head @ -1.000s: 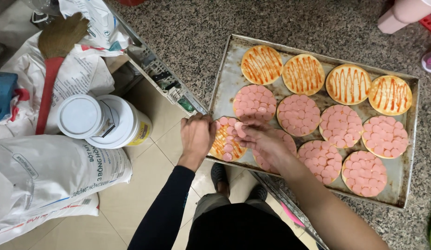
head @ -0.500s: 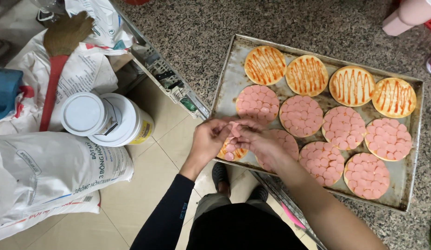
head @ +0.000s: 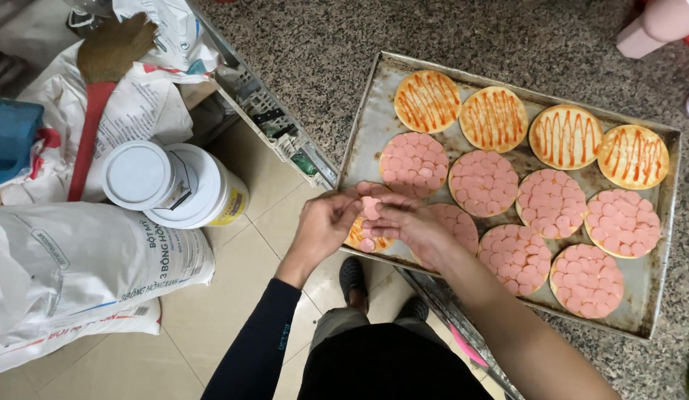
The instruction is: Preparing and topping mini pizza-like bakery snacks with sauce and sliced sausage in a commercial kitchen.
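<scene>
Speckled granite countertop [head: 374, 44] carries a worn metal baking tray [head: 656, 296] loaded with 11 small round pizza bases. 4 bases along the far row wear only zigzag lines of red sauce [head: 427, 100], while 6 others are fully tiled with pink sausage slices [head: 483, 181]. At the tray's near left corner, a partly covered base [head: 363, 238] lies under the person's hands. The left hand [head: 324, 226], in a black sleeve, and the bare-armed right hand [head: 415, 226] meet above it, fingertips pinched together on a few pink sausage slices [head: 371, 207]; both grips are narrow, closed on the slices. Below the counter edge, on the beige tiled floor [head: 211, 311], stand 2 white lidded plastic tubs [head: 174, 185], just beside large white flour sacks [head: 70, 267]. A red-handled broom [head: 100, 81] leans over the sacks at upper left. The person's dark shoes [head: 352, 278] show beneath the hands.
</scene>
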